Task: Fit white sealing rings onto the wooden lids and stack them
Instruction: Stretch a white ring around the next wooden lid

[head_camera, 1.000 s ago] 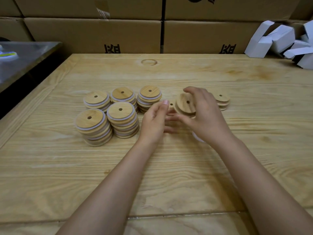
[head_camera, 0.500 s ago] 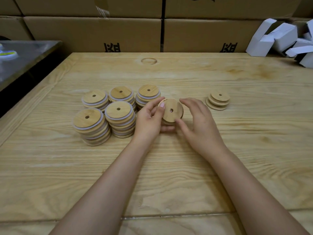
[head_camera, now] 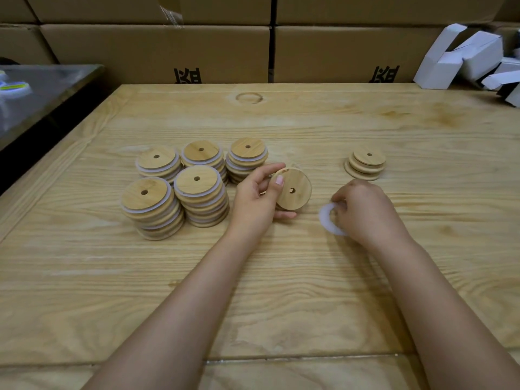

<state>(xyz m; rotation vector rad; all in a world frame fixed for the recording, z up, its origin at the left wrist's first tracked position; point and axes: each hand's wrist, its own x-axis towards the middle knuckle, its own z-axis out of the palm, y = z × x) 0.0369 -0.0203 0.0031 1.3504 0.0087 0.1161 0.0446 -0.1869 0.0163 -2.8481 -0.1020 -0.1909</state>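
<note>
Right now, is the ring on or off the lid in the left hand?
Off: left hand holds the lid; right hand pinches the ring beside it, apart.

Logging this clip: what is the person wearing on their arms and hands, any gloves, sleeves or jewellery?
Nothing visible. The left hand and right hand are ungloved, with no rings showing, and the left forearm and right forearm are bare to the frame edge: no sleeves, watch or bracelet.

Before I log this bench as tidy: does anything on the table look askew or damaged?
Only the stacking. The front-left stack is ragged, its lids slid out of line, and the small ringless stack on the right is stepped rather than flush. Nothing looks spilled or broken.
</note>
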